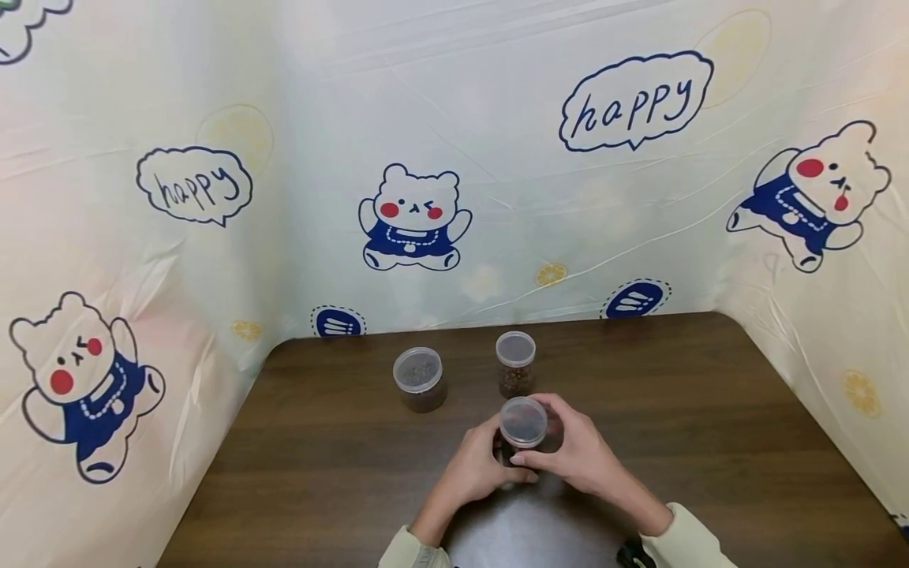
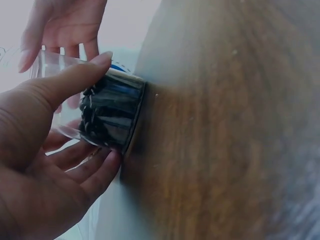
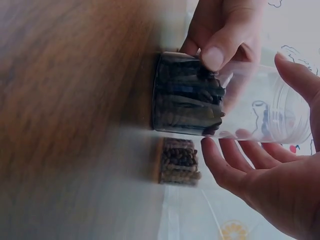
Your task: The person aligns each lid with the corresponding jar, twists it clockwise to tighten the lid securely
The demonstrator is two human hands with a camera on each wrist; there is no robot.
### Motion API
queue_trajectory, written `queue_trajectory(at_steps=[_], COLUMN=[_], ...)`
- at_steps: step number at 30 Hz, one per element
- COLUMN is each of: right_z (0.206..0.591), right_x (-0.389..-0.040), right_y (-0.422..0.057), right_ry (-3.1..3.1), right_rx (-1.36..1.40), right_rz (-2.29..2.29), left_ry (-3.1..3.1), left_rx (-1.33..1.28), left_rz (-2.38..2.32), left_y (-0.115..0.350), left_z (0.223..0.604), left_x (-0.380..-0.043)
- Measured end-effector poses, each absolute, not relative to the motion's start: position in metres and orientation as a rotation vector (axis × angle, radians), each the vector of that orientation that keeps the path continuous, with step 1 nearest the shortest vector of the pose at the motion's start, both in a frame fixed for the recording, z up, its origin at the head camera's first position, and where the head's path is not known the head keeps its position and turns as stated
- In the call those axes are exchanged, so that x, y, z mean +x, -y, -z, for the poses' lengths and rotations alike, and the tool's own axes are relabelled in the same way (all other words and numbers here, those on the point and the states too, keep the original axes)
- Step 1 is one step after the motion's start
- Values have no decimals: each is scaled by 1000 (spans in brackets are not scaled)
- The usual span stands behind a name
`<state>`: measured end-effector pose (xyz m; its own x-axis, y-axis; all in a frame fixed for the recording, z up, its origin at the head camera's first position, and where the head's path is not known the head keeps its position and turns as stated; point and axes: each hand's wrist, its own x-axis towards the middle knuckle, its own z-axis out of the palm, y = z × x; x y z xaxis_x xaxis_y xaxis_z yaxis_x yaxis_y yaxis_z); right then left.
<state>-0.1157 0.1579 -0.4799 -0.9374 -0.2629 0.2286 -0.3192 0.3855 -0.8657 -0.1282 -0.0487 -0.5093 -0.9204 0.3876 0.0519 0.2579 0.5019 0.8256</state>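
Observation:
A clear plastic jar [image 1: 523, 422] with a translucent round lid stands upright on the table, its lower part filled with dark pieces [image 3: 187, 97]. My left hand [image 1: 477, 465] grips the lower part, the thumb [image 2: 82, 77] lying on the near side and the fingers curling round the base. Around the upper part, near the lid [image 3: 290, 112], is my right hand [image 1: 578, 446]. Its fingers [image 3: 250, 165] are loosely bent along the far side. The right thumb [image 3: 298, 80] appears a little off the jar wall.
Just behind the held jar stands another lidded jar [image 1: 515, 377] of brown, bean-like pieces. A wider lidded jar [image 1: 420, 398] with dark contents is farther left. The brown wooden table [image 1: 319, 473] is enclosed at the back and sides by a printed cloth [image 1: 497, 237].

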Motion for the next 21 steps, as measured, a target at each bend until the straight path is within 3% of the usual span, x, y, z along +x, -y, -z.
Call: queue_trajectory(at_steps=[21], right_z=[480], right_x=[-119], right_y=[-162], right_ry=[2581], right_rx=[567], right_rz=[-1648], left_ry=[-2535], left_rx=[486], left_rz=[-1480], left_y=[49], left_z=[503], left_x=[-128])
